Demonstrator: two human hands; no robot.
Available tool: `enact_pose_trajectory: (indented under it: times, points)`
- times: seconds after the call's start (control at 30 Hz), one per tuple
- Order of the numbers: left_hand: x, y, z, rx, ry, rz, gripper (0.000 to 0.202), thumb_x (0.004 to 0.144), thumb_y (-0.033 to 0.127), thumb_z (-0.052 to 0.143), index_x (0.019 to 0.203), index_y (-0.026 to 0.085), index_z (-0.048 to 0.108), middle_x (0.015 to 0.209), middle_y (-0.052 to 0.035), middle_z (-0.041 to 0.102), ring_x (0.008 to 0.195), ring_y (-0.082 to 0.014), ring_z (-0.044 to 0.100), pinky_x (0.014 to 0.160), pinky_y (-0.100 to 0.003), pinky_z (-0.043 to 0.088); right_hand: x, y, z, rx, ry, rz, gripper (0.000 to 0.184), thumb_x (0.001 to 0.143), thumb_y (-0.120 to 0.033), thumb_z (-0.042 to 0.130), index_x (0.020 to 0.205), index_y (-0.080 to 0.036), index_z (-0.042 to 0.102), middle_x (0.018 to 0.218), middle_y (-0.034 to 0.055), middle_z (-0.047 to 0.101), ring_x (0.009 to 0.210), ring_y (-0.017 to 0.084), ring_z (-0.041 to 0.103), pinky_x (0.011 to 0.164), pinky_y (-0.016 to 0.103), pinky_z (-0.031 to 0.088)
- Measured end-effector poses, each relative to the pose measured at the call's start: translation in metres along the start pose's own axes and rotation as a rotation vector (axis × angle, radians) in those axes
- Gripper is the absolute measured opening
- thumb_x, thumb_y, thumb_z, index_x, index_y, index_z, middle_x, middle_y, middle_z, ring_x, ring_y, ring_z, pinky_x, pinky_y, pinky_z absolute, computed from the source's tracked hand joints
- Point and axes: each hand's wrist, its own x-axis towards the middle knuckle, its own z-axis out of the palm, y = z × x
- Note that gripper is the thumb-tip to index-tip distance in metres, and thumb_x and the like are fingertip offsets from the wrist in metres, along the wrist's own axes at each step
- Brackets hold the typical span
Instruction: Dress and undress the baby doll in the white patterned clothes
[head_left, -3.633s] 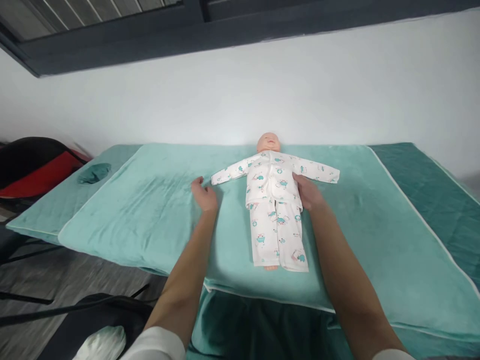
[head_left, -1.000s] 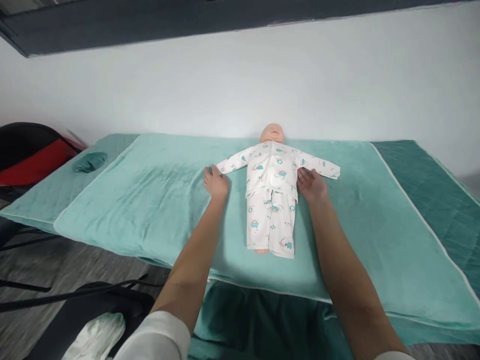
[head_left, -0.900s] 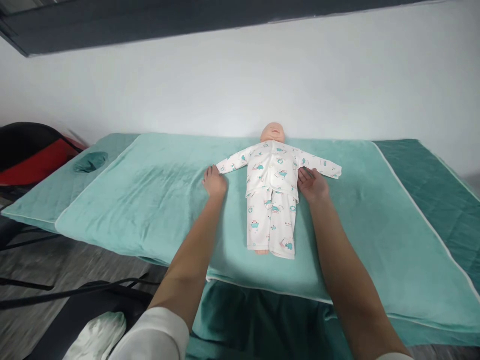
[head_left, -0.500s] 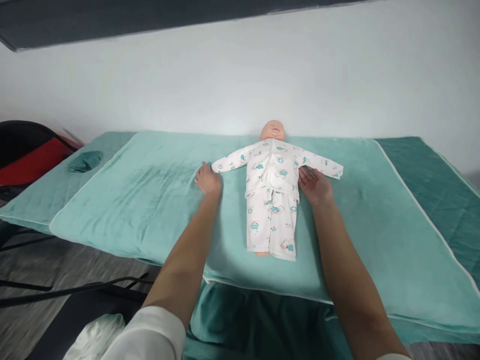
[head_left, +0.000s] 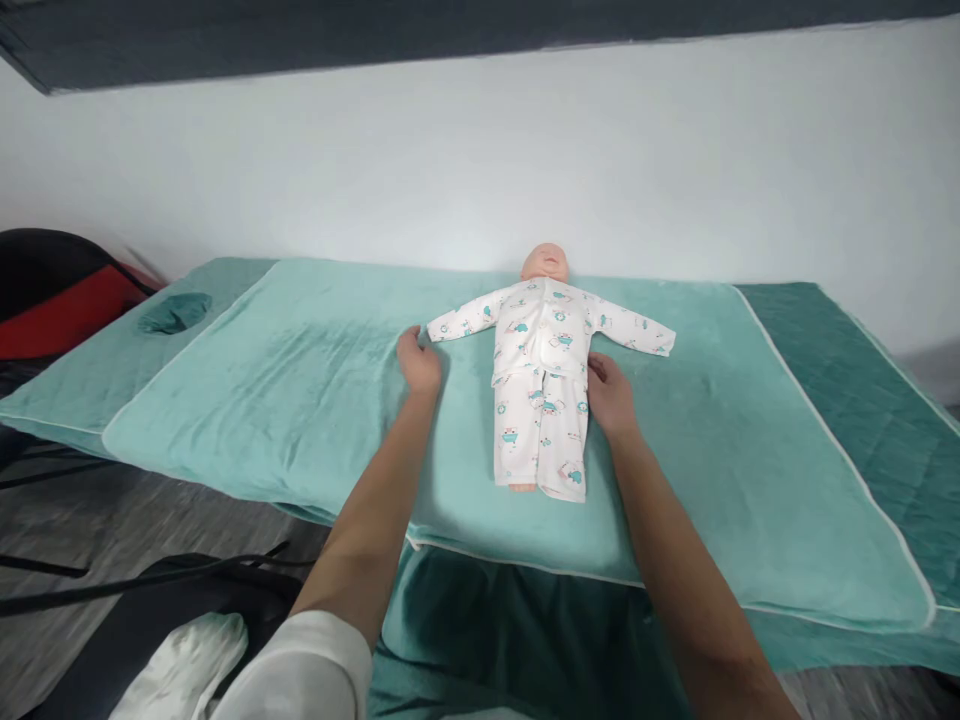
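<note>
A baby doll (head_left: 545, 262) lies on its back on a light teal blanket (head_left: 300, 400), dressed in a white printed shirt (head_left: 544, 330) and matching trousers (head_left: 536, 440), arms spread wide. My left hand (head_left: 418, 362) rests flat on the blanket just below the cuff of the doll's sleeve on the left side, fingers open. My right hand (head_left: 609, 395) lies open against the doll's hip at the shirt hem on the right side, holding nothing.
The blanket covers a darker green massage table (head_left: 862, 370) against a white wall. A face hole (head_left: 174, 313) shows at the left end. A black and red chair (head_left: 52, 300) stands left. A white cloth (head_left: 187, 670) lies on a black seat at lower left.
My right hand has slid down from under the doll's sleeve to its hip beside the shirt hem. My left hand has stayed near the other cuff. The view has shifted slightly.
</note>
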Motion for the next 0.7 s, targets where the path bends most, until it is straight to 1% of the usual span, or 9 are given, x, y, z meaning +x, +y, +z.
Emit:
enact_pose_trajectory:
  times: [0.1, 0.2, 0.33, 0.4, 0.43, 0.53, 0.6, 0.63, 0.7]
  points:
    - [-0.022, -0.010, -0.021, -0.146, 0.007, 0.018, 0.048, 0.082, 0.005, 0.046, 0.126, 0.016, 0.062, 0.132, -0.0141, 0.066, 0.126, -0.0240, 0.061, 0.110, -0.040, 0.049, -0.025, -0.001, -0.009, -0.124, -0.045, -0.069, 0.026, 0.092, -0.030, 0.056, 0.111, -0.028, 0.073, 0.115, 0.0030, 0.077, 0.107, 0.025, 0.070, 0.099, 0.046, 0.054]
    - [-0.053, -0.029, -0.063, -0.165, 0.008, 0.032, 0.041, 0.085, 0.010, 0.048, 0.121, 0.020, 0.063, 0.129, -0.0115, 0.067, 0.124, -0.0233, 0.062, 0.106, -0.040, 0.051, -0.030, 0.004, -0.016, -0.240, 0.001, -0.125, 0.027, 0.090, -0.027, 0.054, 0.110, -0.027, 0.072, 0.118, 0.0070, 0.075, 0.109, 0.026, 0.068, 0.099, 0.046, 0.055]
    - [-0.092, -0.067, -0.148, -0.004, 0.044, 0.262, 0.033, 0.092, 0.018, 0.049, 0.121, 0.023, 0.062, 0.131, -0.0107, 0.065, 0.125, -0.0233, 0.061, 0.104, -0.042, 0.053, 0.000, 0.010, -0.039, -0.359, 0.039, -0.186, 0.038, 0.080, -0.023, 0.055, 0.116, -0.019, 0.067, 0.135, 0.0164, 0.065, 0.129, 0.033, 0.057, 0.113, 0.054, 0.044]
    - [-0.109, -0.092, -0.195, 0.085, 0.095, 0.275, 0.029, 0.091, 0.020, 0.050, 0.118, 0.022, 0.063, 0.130, -0.0111, 0.065, 0.127, -0.0241, 0.059, 0.109, -0.045, 0.049, 0.022, 0.016, -0.059, -0.421, 0.017, -0.218, 0.039, 0.076, -0.021, 0.056, 0.113, -0.014, 0.067, 0.134, 0.0206, 0.065, 0.136, 0.036, 0.052, 0.120, 0.057, 0.034]
    - [-0.118, -0.107, -0.219, 0.150, 0.125, 0.247, 0.030, 0.091, 0.020, 0.049, 0.117, 0.021, 0.063, 0.129, -0.0116, 0.065, 0.127, -0.0244, 0.059, 0.111, -0.046, 0.048, 0.033, 0.021, -0.069, -0.560, 0.006, -0.263, 0.041, 0.076, -0.023, 0.055, 0.114, -0.012, 0.067, 0.131, 0.0226, 0.066, 0.134, 0.037, 0.054, 0.118, 0.056, 0.036]
    - [-0.143, -0.157, -0.286, 0.360, 0.189, -0.014, 0.037, 0.084, 0.020, 0.049, 0.120, 0.019, 0.061, 0.132, -0.0143, 0.063, 0.132, -0.0278, 0.056, 0.114, -0.048, 0.044, 0.056, 0.038, -0.093, -0.803, 0.014, -0.328, 0.047, 0.079, -0.031, 0.052, 0.116, -0.007, 0.068, 0.125, 0.0266, 0.068, 0.128, 0.040, 0.059, 0.112, 0.057, 0.042]
    - [-0.161, -0.189, -0.325, 0.530, 0.241, -0.394, 0.046, 0.079, 0.022, 0.054, 0.123, 0.015, 0.059, 0.135, -0.0198, 0.060, 0.137, -0.0337, 0.052, 0.115, -0.053, 0.042, 0.060, 0.046, -0.101, -0.839, 0.055, -0.327, 0.050, 0.080, -0.034, 0.049, 0.116, -0.007, 0.069, 0.122, 0.0266, 0.069, 0.127, 0.042, 0.059, 0.109, 0.059, 0.044]
    - [-0.170, -0.202, -0.342, 0.601, 0.247, -0.584, 0.051, 0.076, 0.025, 0.057, 0.126, 0.014, 0.057, 0.141, -0.0224, 0.056, 0.141, -0.0376, 0.047, 0.115, -0.057, 0.041, 0.059, 0.049, -0.102, -0.852, 0.064, -0.330, 0.050, 0.081, -0.036, 0.048, 0.115, -0.007, 0.069, 0.122, 0.0270, 0.069, 0.128, 0.044, 0.059, 0.109, 0.061, 0.044]
    - [-0.188, -0.220, -0.371, 0.673, 0.285, -0.794, 0.058, 0.070, 0.030, 0.063, 0.124, 0.012, 0.056, 0.150, -0.0313, 0.045, 0.143, -0.0517, 0.040, 0.108, -0.075, 0.035, 0.051, 0.049, -0.101, -0.859, 0.044, -0.347, 0.049, 0.083, -0.037, 0.046, 0.117, -0.010, 0.069, 0.121, 0.0258, 0.069, 0.130, 0.046, 0.057, 0.108, 0.064, 0.043]
